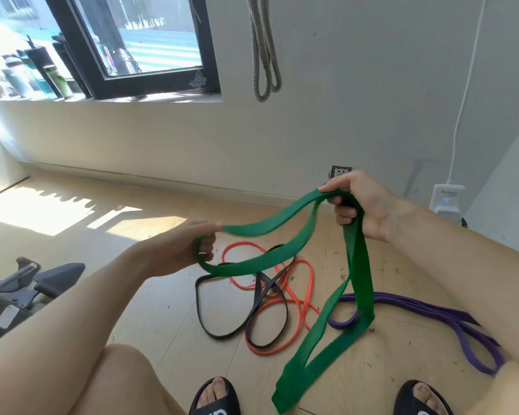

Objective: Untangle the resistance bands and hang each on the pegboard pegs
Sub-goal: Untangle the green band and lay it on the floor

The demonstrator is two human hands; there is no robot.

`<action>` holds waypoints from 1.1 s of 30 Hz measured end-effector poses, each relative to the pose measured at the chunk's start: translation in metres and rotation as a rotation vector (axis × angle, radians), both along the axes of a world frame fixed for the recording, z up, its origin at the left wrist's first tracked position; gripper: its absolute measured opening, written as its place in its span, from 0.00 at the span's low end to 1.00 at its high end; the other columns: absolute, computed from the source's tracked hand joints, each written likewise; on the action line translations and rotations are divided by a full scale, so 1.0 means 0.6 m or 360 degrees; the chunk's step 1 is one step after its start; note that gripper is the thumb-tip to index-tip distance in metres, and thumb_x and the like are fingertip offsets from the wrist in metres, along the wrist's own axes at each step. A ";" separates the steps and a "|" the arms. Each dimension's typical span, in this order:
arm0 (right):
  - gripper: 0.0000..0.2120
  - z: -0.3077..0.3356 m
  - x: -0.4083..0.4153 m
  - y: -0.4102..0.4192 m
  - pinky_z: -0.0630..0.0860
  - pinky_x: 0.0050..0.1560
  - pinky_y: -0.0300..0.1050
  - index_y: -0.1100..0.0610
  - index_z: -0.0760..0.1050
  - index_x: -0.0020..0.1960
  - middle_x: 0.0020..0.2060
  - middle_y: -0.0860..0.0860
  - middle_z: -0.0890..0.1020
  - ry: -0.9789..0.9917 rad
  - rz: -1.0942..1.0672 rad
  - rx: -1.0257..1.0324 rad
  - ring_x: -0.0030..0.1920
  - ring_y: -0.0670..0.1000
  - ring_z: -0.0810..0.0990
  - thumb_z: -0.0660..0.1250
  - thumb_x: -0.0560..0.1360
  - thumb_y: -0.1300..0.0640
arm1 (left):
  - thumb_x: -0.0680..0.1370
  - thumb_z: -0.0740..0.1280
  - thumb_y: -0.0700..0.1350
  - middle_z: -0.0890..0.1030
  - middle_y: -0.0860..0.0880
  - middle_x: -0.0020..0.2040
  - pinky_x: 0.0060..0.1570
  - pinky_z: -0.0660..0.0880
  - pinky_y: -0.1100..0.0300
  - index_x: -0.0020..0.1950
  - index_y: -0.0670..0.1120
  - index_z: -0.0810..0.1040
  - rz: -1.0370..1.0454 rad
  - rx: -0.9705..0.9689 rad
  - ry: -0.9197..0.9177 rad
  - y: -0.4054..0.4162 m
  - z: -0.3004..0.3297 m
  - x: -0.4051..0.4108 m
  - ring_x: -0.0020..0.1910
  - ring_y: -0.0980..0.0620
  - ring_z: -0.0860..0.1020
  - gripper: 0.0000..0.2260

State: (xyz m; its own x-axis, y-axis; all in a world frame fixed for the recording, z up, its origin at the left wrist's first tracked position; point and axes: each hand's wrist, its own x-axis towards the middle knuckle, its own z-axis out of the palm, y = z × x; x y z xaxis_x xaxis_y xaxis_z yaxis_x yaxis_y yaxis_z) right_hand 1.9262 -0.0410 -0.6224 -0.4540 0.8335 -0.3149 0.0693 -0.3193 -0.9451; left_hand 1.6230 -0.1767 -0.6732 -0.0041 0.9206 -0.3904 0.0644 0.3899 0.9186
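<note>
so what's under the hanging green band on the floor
Under the wide green rubber band lies a purple band, its loop partly covered. Beside it, tangled orange and black bands rest on the wooden floor.

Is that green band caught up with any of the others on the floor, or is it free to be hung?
The green band looks free: left hand and right hand hold it above the tangled orange band and black band. Near the purple band, overlap is unclear. No pegboard shows.

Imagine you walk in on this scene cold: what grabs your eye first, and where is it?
The wide green band, stretched between the left hand and the raised right hand, its long loop drooping toward the feet. Behind it on the floor, an orange band and a black band lie tangled, a purple band to their right.
</note>
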 end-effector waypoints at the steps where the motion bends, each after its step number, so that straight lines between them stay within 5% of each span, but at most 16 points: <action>1: 0.13 0.002 -0.001 -0.002 0.55 0.26 0.41 0.52 0.70 0.32 0.27 0.48 0.67 0.0020 0.0043 0.0000 0.24 0.48 0.56 0.67 0.73 0.60 | 0.69 0.78 0.58 0.70 0.47 0.38 0.46 0.73 0.56 0.45 0.46 0.78 -0.0051 -0.0034 0.0150 -0.002 -0.005 -0.001 0.36 0.50 0.69 0.19; 4: 0.14 0.007 -0.001 -0.010 0.56 0.28 0.41 0.52 0.72 0.30 0.28 0.48 0.67 0.0009 0.0217 0.0038 0.25 0.48 0.56 0.67 0.74 0.60 | 0.67 0.79 0.56 0.80 0.43 0.57 0.61 0.79 0.51 0.60 0.45 0.75 -0.0271 -0.0225 0.0606 0.002 -0.012 0.004 0.54 0.45 0.81 0.28; 7: 0.16 0.011 -0.011 -0.025 0.56 0.30 0.42 0.52 0.74 0.30 0.29 0.49 0.67 -0.0088 0.0494 0.0124 0.26 0.48 0.57 0.66 0.76 0.60 | 0.72 0.79 0.49 0.75 0.48 0.69 0.67 0.73 0.53 0.72 0.55 0.67 -0.0547 -0.0388 0.1033 0.011 -0.005 0.025 0.66 0.49 0.75 0.33; 10: 0.15 0.006 -0.030 -0.040 0.57 0.27 0.40 0.55 0.76 0.32 0.29 0.50 0.70 -0.0147 0.0638 0.0215 0.25 0.48 0.59 0.66 0.77 0.61 | 0.73 0.79 0.48 0.69 0.52 0.74 0.69 0.68 0.57 0.79 0.61 0.58 -0.0604 -0.0114 0.1042 0.021 0.011 0.060 0.73 0.52 0.67 0.42; 13: 0.06 0.002 -0.046 -0.052 0.60 0.28 0.41 0.60 0.80 0.41 0.29 0.52 0.75 -0.0249 0.0703 0.0397 0.27 0.48 0.65 0.68 0.77 0.63 | 0.74 0.79 0.49 0.73 0.59 0.72 0.70 0.68 0.61 0.76 0.61 0.65 -0.0665 0.0389 0.0963 0.028 0.037 0.109 0.71 0.59 0.70 0.35; 16: 0.03 0.001 -0.050 -0.056 0.66 0.32 0.42 0.60 0.80 0.45 0.35 0.54 0.78 -0.0288 0.0770 0.0474 0.32 0.49 0.71 0.73 0.73 0.63 | 0.76 0.76 0.45 0.82 0.58 0.60 0.68 0.75 0.54 0.67 0.52 0.77 -0.0601 0.0702 0.0942 0.039 0.049 0.145 0.64 0.60 0.79 0.20; 19: 0.16 0.000 -0.035 -0.049 0.72 0.43 0.45 0.58 0.80 0.51 0.42 0.58 0.82 -0.0395 0.0866 0.0543 0.41 0.51 0.78 0.77 0.64 0.61 | 0.75 0.76 0.46 0.86 0.52 0.49 0.61 0.80 0.47 0.54 0.49 0.81 -0.0521 0.0692 0.0915 0.045 0.056 0.146 0.53 0.53 0.84 0.09; 23: 0.19 -0.009 -0.014 -0.043 0.77 0.42 0.51 0.54 0.76 0.54 0.44 0.55 0.83 -0.0838 0.1054 0.0895 0.41 0.51 0.80 0.77 0.66 0.63 | 0.77 0.75 0.45 0.80 0.55 0.35 0.40 0.75 0.60 0.48 0.47 0.81 -0.0498 0.0682 0.0901 0.042 0.068 0.140 0.36 0.57 0.78 0.04; 28: 0.12 -0.047 0.004 -0.025 0.66 0.37 0.50 0.51 0.71 0.42 0.36 0.50 0.71 -0.1005 0.0910 0.1157 0.35 0.49 0.69 0.72 0.66 0.62 | 0.79 0.73 0.45 0.77 0.52 0.38 0.43 0.78 0.59 0.50 0.45 0.81 -0.0307 0.0736 0.0702 0.035 0.081 0.119 0.38 0.54 0.78 0.04; 33: 0.10 -0.057 0.024 -0.013 0.68 0.37 0.45 0.51 0.73 0.45 0.36 0.49 0.75 -0.0982 0.0711 0.1152 0.35 0.49 0.72 0.73 0.69 0.61 | 0.77 0.73 0.54 0.76 0.52 0.36 0.44 0.76 0.55 0.46 0.49 0.81 -0.0372 0.0508 0.1015 0.033 0.063 0.085 0.36 0.54 0.78 0.09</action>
State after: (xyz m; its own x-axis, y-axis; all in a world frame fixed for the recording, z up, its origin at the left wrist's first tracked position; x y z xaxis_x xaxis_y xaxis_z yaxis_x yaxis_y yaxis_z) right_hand 1.9405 -0.0489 -0.6566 -0.6971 0.7113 -0.0897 0.5761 0.4813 -0.6606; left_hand 1.6738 -0.1566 -0.6356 0.0695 0.9934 -0.0918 0.6707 0.0216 0.7414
